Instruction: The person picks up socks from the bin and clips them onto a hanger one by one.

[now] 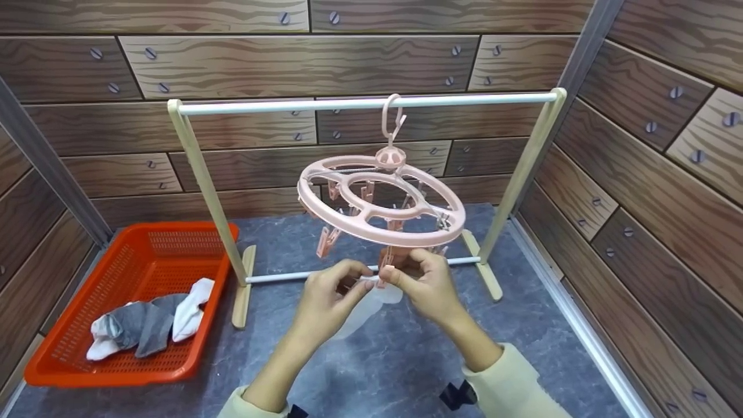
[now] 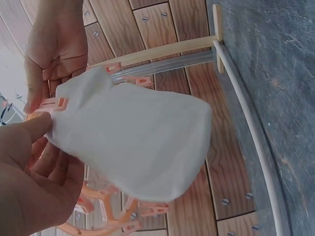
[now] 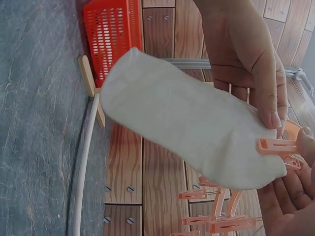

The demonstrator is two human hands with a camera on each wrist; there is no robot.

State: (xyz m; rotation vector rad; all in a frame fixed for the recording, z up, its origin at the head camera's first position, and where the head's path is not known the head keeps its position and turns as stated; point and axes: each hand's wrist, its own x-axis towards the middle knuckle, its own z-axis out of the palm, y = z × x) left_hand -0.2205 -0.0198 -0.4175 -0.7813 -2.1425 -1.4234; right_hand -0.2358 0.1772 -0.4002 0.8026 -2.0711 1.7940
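Fingers (image 3: 266, 93) bent at sock (image 2: 135, 135) and peg (image 3: 278, 146)

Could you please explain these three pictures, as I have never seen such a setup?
There is no robot here, only a person's bare left hand and right hand. The wide picture comes from a camera worn on the head; the other two come from cameras on the wrists. The left hand pinches a white sock, and the right hand pinches a pink peg at its edge. The peg hangs from a round pink hanger hooked over a rack. On the grey surface beside it, a red basket holds grey and white cloths.
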